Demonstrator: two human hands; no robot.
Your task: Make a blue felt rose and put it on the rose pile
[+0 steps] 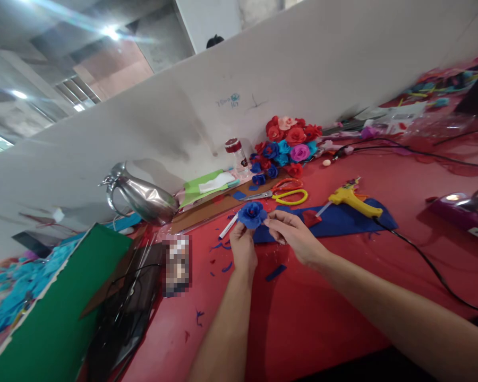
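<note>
A blue paper flower [252, 214] with layered petals is held up over the red table. My left hand [244, 246] is closed around its base from below. At the flower's right edge, my right hand [290, 231] pinches a petal between thumb and fingers. Just behind the hands lies a strip of blue paper [330, 227], with a yellow glue gun [352, 199] resting on it. Scissors [281, 195] with orange and yellow handles lie beyond the flower. A white marker [228, 225] is to the left of it.
Several finished paper flowers [287, 146] are heaped by the wall, near a glass jar [237, 155]. A metal jug [141, 195] and a green board [63, 313] stand on the left. A purple device [464, 215] is at right; the glue gun's black cord [426, 265] crosses the table.
</note>
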